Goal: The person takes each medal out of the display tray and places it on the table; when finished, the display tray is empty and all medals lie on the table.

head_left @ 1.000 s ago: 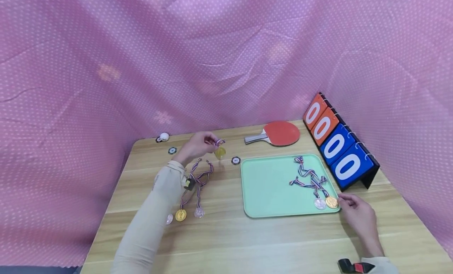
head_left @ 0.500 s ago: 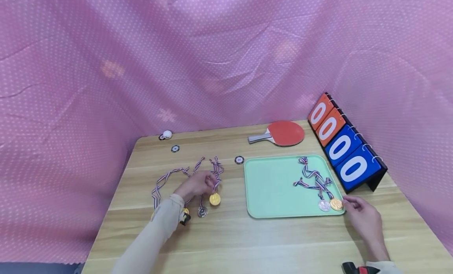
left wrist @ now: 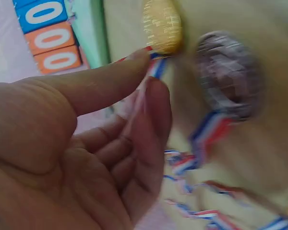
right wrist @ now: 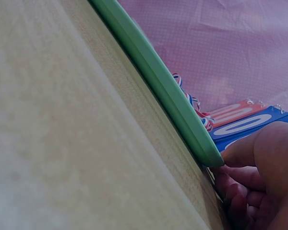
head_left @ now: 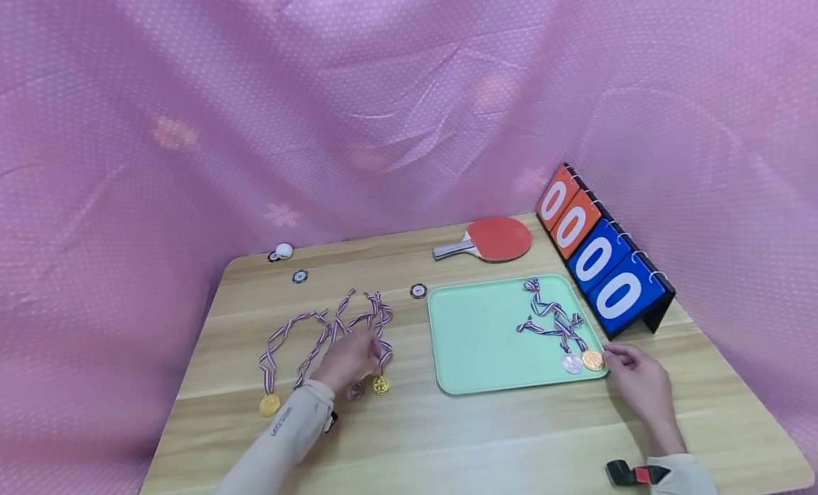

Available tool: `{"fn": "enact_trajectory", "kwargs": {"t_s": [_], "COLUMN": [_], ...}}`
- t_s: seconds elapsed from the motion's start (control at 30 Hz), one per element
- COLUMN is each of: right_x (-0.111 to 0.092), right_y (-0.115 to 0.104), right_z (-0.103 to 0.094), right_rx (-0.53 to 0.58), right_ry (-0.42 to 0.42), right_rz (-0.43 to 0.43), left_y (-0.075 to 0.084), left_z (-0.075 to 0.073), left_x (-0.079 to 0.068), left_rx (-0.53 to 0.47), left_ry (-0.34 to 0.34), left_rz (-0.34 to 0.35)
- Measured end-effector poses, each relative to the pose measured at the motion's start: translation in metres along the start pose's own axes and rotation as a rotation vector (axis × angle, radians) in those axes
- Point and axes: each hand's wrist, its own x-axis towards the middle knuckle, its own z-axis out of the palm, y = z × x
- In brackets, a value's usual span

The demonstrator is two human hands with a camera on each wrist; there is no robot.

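My left hand (head_left: pixel 348 360) is among several medals on striped ribbons at the table's left. Its thumb and index finger are at the ribbon of a gold medal (head_left: pixel 380 385) and seem to pinch it, with a slight gap showing between the tips in the left wrist view. Beside it lies a silver medal (left wrist: pixel 230 76), blurred there. Another gold medal (head_left: pixel 270 405) lies farther left; my hand and sleeve hide part of the group. My right hand (head_left: pixel 641 387) pinches the near right corner of the green tray (right wrist: pixel 201 143), which holds a silver medal (head_left: pixel 571 363) and a gold medal (head_left: pixel 593 360).
Behind the tray lies a red table tennis paddle (head_left: pixel 498 239). A flip scoreboard (head_left: pixel 603 250) showing zeros stands along the right side. Poker chips (head_left: pixel 418 290) and a white ball (head_left: pixel 284 251) sit toward the back, near the pink cloth (head_left: pixel 358 126).
My left hand has come down toward me, bringing the gold medal from the air to beside the silver one. My right hand stays at the tray corner. The head view has shifted slightly.
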Motion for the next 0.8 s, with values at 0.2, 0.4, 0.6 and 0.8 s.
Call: {"fn": "enact_trajectory", "kwargs": {"t_s": [0.2, 0.4, 0.6, 0.8], "right_x": [0.001, -0.001, -0.001, -0.001], "right_y": [-0.002, -0.004, -0.005, -0.007], "right_z": [0.001, 0.0, 0.001, 0.001], "right_rx": [-0.005, 0.003, 0.012, 0.022], "right_ry": [-0.005, -0.013, -0.013, -0.01], "right_rz": [0.015, 0.05, 0.062, 0.063], "left_y": [0.036, 0.101, 0.162, 0.197], "left_z": [-0.016, -0.001, 0.038, 0.056], "left_x": [0.009, 0.028, 0.045, 0.051], "left_rx": [0.021, -0.08, -0.187, -0.241], "left_ry": [0.01, -0.094, -0.23, -0.27], "left_rz": [0.024, 0.136, 0.173, 0.161]}}
